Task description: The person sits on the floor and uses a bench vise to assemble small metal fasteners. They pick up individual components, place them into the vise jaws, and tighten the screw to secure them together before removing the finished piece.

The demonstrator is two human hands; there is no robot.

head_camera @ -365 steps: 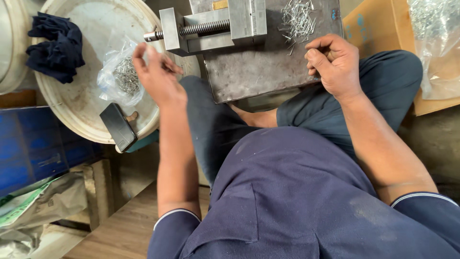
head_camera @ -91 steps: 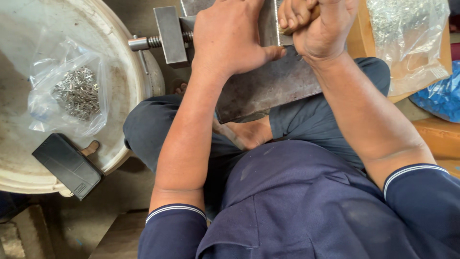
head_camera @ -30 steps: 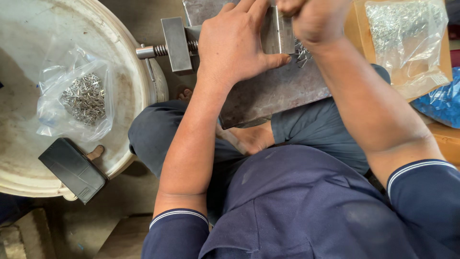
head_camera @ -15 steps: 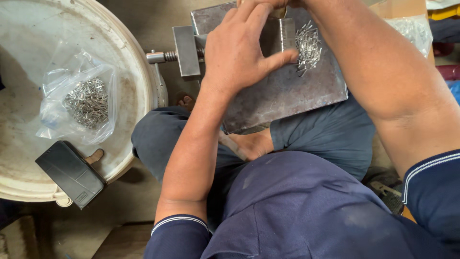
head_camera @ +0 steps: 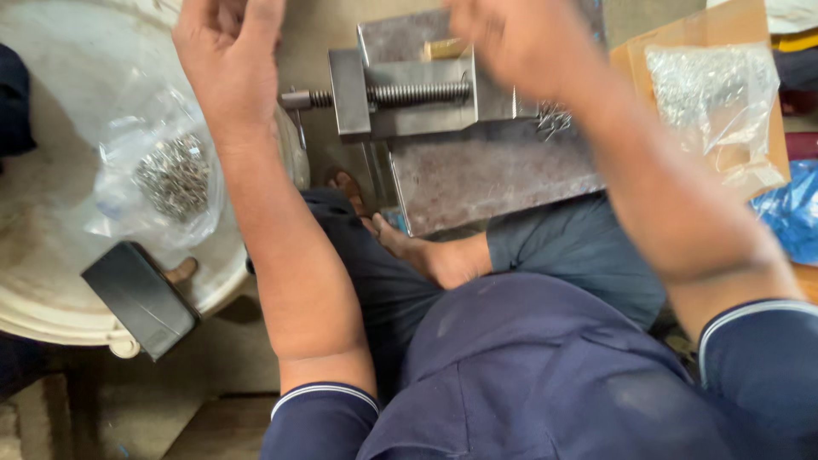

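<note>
I sit cross-legged with a grey steel plate (head_camera: 486, 179) across my lap, and a small metal vise (head_camera: 409, 94) with a threaded screw stands on it. My left hand (head_camera: 226, 43) is raised off the vise, above the rim of a white tub (head_camera: 51, 315). Its fingers are curled and cut off by the top edge. My right hand (head_camera: 511, 43) is blurred over the vise's right jaw, close to a small heap of thin metal pieces (head_camera: 554, 123) on the plate. What either hand holds is not visible.
In the tub lie a clear plastic bag of small metal parts (head_camera: 175, 175) and a black rectangular block (head_camera: 141, 298). At the right, another clear bag of metal parts (head_camera: 711, 85) rests on a cardboard box, with a blue bag (head_camera: 788, 213) below it.
My left hand has lifted off the vise and swung left over the tub. The right hand has moved fast and blurs above the vise; the view has shifted right.
</note>
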